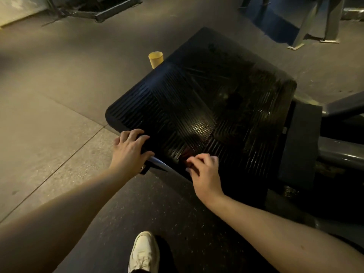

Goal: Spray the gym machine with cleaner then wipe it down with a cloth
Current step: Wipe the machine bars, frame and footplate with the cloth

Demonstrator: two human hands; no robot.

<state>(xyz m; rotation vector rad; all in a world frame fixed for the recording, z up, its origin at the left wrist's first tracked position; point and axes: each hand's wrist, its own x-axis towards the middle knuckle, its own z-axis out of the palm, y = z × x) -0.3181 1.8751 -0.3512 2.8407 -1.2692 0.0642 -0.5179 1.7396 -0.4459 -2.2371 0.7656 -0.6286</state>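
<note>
Gym machine's black ribbed rubber footplate (197,91) sits tilted at centre view, above the grey speckled floor (167,203). Status? — R.

Wet sheen in patches mid-plate and toward the grey metal frame (299,144). Spray is probably done. Judgement only. — T.

Wipe? — R.

Not evident. No cloth or spray bottle in view. Left hand (129,149) grips the near left edge, fingers curled over it. Right hand (204,172) sits on the near edge, fingers bent, tips on the ribs. Can't tell if it pinches anything. — T.

Anything else? — R.

Yellow cylindrical cup (155,59) just behind the far left edge, white sneaker (143,251) below. Wipe-down looks left to do, and it needs a cloth first. — T.
</note>
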